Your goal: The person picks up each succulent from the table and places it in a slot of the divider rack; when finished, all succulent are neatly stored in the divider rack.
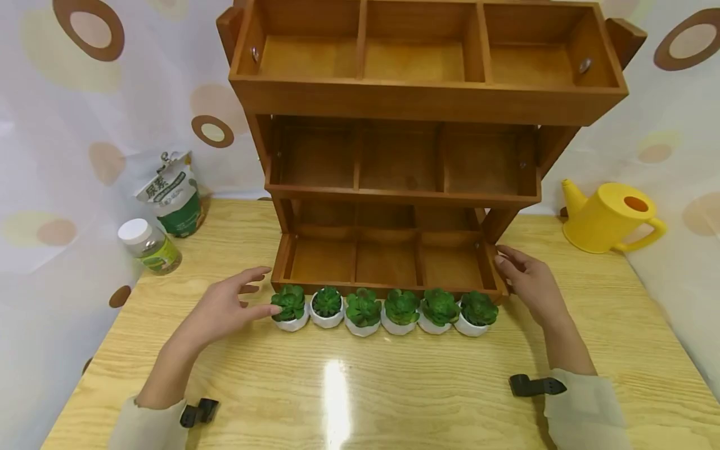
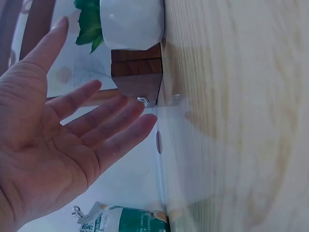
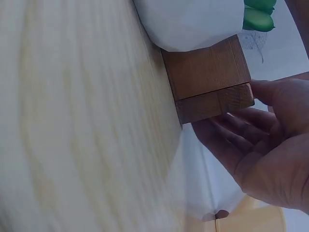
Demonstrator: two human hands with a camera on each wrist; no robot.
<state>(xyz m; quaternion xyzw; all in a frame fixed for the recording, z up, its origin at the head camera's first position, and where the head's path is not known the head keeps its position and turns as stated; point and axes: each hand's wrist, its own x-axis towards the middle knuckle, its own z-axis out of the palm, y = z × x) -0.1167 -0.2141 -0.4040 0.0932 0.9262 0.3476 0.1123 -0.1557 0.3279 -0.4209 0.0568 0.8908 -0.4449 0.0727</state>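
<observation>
Matte pale fabric covers the left forearm as a left sleeve (image 1: pixel 152 428), above a glossy, wood-grained tabletop (image 1: pixel 450 394). At far left stands a clear jar (image 1: pixel 156 253) with a white lid; just behind it, a flexible white-and-green pouch (image 1: pixel 175 197) is closed by a metal clip (image 1: pixel 166 162). Left hand (image 1: pixel 227 307): fingers slightly spread, thumb held well away, gripping nothing, near the leftmost plant. Six green succulents (image 1: pixel 364 306) in white pots (image 1: pixel 327 321), most visibly faceted, form a row along the front of the shelf (image 1: pixel 427 103). That unit is brown, smooth-finished wood, with three stepped tiers of rectangular compartments. Right hand (image 1: pixel 531 281): fingers close together against the outer end of the bottom tier, thumb at its edge. At far right stands a smooth yellow watering can (image 1: pixel 604 219) with a tapered spout and looped handle.
</observation>
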